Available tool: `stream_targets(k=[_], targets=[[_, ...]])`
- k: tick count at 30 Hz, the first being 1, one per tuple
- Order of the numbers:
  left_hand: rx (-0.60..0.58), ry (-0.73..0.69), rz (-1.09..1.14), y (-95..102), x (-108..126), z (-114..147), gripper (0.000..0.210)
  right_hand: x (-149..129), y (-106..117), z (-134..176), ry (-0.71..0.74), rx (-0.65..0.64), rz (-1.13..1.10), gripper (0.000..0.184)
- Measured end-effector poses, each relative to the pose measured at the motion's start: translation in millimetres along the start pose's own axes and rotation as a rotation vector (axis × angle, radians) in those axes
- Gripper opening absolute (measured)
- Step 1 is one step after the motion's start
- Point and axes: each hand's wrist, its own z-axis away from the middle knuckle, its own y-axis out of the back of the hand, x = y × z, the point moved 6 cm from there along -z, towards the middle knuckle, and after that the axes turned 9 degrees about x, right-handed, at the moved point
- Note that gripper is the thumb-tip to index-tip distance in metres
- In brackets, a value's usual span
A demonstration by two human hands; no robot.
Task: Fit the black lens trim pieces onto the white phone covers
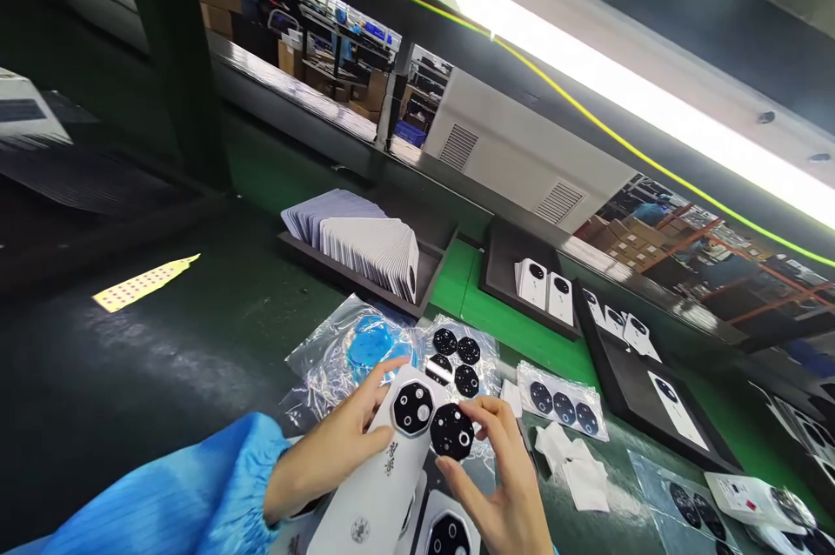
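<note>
L hand (356, 433): grasping white panel (375, 485), tilted, lower ctr of frame.
R hand (505, 468): pinching blk disc (452, 431), lower ctr, just beside panel's upper R edge; contact can't tell.
Bagged discs (468, 351): ctr, above hands.
Dark tray (433, 266): ctr, w/ fanned pale sheets (369, 246).

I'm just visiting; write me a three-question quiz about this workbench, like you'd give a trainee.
1. Which hand holds the white phone-shaped panel? A) left B) right C) neither
2. True or false: the yellow dotted sheet lies inside a black tray.
3. Fill in the colour: the right hand holds an octagonal plate that is mostly ____.

Key:
1. A, the left hand.
2. False; it lies on the dark tabletop.
3. Black.
</note>
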Motion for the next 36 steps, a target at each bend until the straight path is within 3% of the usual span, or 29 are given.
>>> stream_targets(k=[7, 26, 36], targets=[[-0.039, 0.094, 0.018, -4.3, 0.8, 5.8, 0.095, -11.6, -26.0, 0.0, 0.052, 0.137, 0.041, 0.029], [-0.078, 0.112, 0.003, -7.4, -8.8, 9.0, 0.071, -8.8, -33.5, 7.0, -0.016, 0.055, -0.055, 0.032], [-0.078, 0.104, -0.007, -5.6, -11.2, 10.6, 0.077, -8.4, -34.5, 7.1, -0.037, 0.032, -0.072, 0.031]])
